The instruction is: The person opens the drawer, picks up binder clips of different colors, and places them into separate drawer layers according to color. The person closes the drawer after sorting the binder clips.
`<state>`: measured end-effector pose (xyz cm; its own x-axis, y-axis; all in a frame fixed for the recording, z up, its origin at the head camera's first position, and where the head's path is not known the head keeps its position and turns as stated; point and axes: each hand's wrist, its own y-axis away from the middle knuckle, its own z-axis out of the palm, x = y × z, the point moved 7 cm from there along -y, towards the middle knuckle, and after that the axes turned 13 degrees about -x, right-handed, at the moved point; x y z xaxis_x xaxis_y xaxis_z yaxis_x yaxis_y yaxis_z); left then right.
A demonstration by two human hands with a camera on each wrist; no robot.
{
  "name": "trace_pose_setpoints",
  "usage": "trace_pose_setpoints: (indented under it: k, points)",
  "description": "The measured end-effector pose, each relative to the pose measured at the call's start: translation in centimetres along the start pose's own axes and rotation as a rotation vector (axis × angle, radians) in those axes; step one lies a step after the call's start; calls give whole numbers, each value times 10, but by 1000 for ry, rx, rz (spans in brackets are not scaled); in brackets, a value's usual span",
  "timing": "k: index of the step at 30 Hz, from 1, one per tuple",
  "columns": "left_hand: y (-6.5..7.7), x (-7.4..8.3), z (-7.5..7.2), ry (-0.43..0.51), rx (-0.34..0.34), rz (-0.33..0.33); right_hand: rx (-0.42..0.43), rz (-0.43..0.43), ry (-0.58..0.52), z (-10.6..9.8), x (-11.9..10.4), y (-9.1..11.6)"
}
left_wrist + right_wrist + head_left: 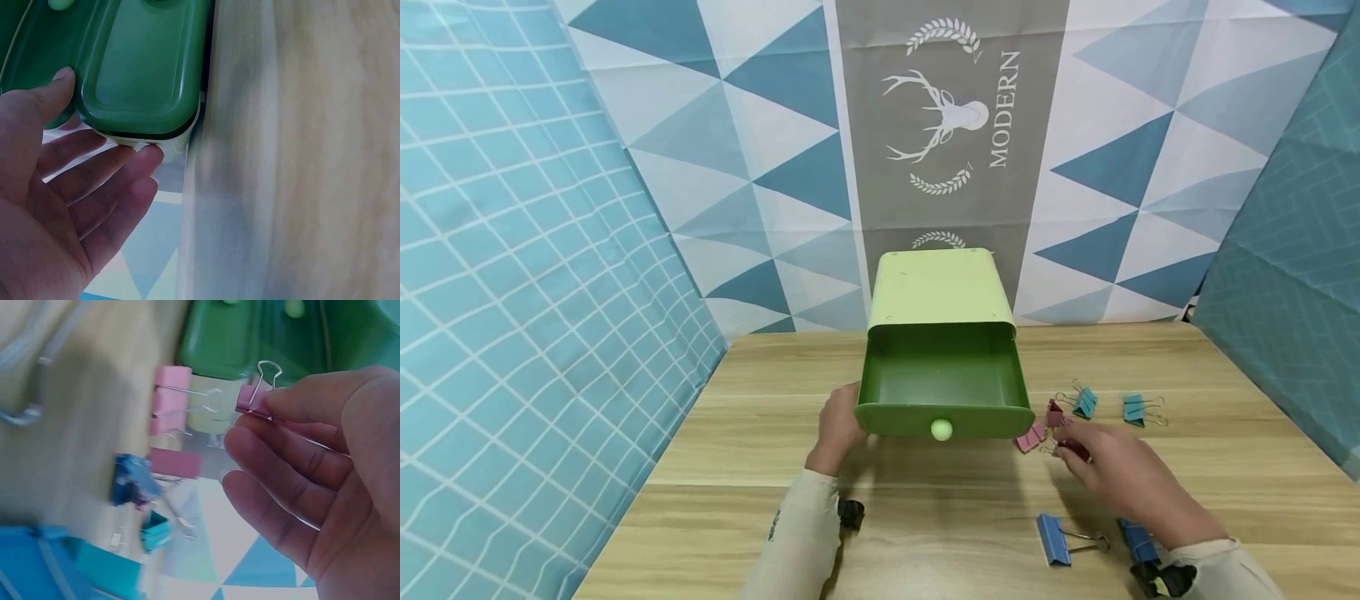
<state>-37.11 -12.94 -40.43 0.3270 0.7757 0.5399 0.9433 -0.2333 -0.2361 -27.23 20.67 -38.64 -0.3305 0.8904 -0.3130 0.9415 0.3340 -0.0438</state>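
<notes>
A small cabinet (943,287) with a pale yellow-green top has its upper green drawer (895,421) pulled out, with nothing visible inside. My left hand (837,429) is at the cabinet's left side; in the left wrist view its thumb lies at the pulled-out drawer's edge and its loosely bent fingers are by the corner of the lower drawer (140,69). Between thumb and index finger, my right hand (1127,471) pinches a small dark pink binder clip (253,401), right of the drawer. Just beyond lie a pink binder clip (1031,438) and a dark pink one (1055,414).
Two teal binder clips (1084,402) (1133,408) lie farther back on the right. Nearer, a blue binder clip (1054,540) lies on the wooden table (760,417), with another blue one (1138,540) partly under my right forearm. Patterned cloth (760,167) hangs behind and at both sides.
</notes>
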Motion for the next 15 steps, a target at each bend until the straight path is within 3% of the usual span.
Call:
trace_pose_setpoints:
  k: [11, 15]
  points:
    - [1, 5, 0, 5, -4, 28, 108, -65, 10, -42, -21, 5]
    - [2, 5, 0, 2, -7, 25, 196, -96, 33, -63, -29, 6]
